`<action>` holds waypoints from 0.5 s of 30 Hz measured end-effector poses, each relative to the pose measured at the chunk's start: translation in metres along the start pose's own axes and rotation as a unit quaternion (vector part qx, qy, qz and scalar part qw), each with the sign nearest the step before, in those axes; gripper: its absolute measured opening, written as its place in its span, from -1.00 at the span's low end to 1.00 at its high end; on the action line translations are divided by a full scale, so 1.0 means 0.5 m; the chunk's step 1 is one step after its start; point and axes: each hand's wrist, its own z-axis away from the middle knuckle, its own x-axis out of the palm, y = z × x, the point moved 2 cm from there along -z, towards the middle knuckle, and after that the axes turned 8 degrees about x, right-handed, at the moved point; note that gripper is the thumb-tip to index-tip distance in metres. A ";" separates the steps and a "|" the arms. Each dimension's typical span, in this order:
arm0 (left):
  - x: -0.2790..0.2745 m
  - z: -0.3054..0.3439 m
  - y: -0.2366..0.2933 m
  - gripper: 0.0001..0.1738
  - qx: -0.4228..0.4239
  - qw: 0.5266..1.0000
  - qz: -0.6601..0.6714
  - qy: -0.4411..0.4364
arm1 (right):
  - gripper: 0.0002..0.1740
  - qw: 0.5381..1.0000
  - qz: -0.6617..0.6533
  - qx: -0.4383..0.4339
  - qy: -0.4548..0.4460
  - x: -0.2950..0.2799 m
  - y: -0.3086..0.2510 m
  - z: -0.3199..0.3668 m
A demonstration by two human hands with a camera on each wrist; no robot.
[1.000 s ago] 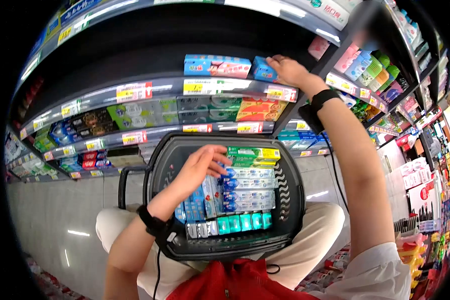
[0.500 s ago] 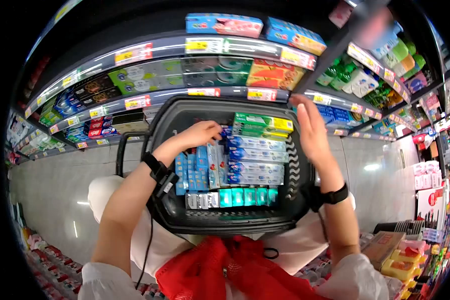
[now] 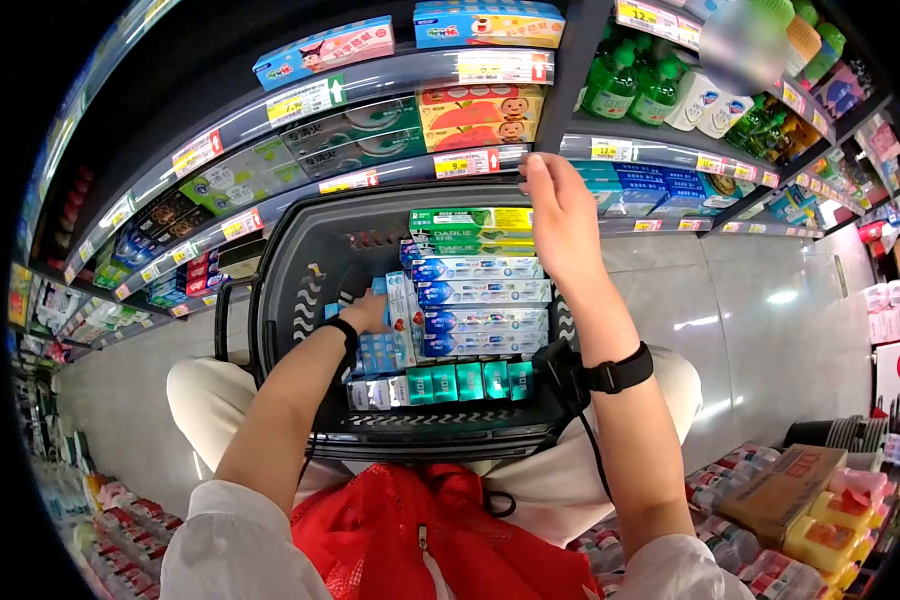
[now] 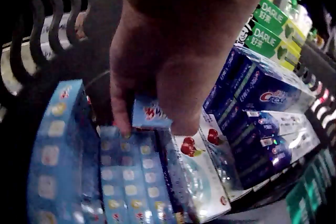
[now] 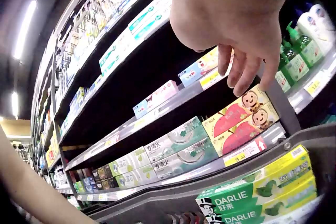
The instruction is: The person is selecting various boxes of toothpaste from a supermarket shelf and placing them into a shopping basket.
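Left hand [image 4: 157, 71]: down inside the black basket [image 3: 315, 235], clamped on a blue box [image 4: 149, 115]; grip visible from the left wrist, hidden from the head view.
Blue box: in that grip, on the basket's left side, right by more blue boxes [image 4: 128, 182] and near a white cherry-printed box [image 4: 197, 169].
Right hand [image 3: 565, 210]: above the basket's far right corner, near the shelf [image 3: 370, 172]; relaxed, with fingers seen slightly apart from the right wrist.
Basket load: green boxes [image 3: 460, 222] at the back, blue-and-white boxes [image 3: 480, 293] midway, teal boxes [image 3: 457, 382] nearest; the last outside the right wrist view.
Ceiling lights [image 5: 24, 29]: shown from the right wrist only.
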 end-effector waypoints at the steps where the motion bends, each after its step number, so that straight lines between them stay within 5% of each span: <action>1: -0.017 0.011 -0.001 -0.33 0.039 0.998 -0.011 0.048 | -0.65 1.000 -0.003 0.006 -0.002 0.001 -0.004 0.002; 6: -0.143 0.091 0.009 -0.50 -0.042 0.971 0.032 0.234 | -0.65 1.000 0.025 0.008 0.003 0.002 0.006 0.009; 10: -0.236 0.203 -0.004 -0.51 -0.100 0.909 0.295 0.277 | -0.64 1.000 0.018 0.019 -0.011 0.013 0.012 0.028; 12: -0.258 0.241 -0.029 -0.53 -0.056 0.896 0.349 0.270 | -0.62 0.996 0.049 0.037 -0.072 0.024 0.003 0.048; 14: -0.275 0.284 -0.009 -0.54 -0.003 0.755 0.577 0.312 | -0.56 0.994 0.061 0.027 -0.087 0.047 0.025 0.065; 15: -0.281 0.299 0.013 -0.54 0.000 0.754 0.579 0.312 | -0.52 0.989 0.054 0.060 -0.122 0.063 0.035 0.073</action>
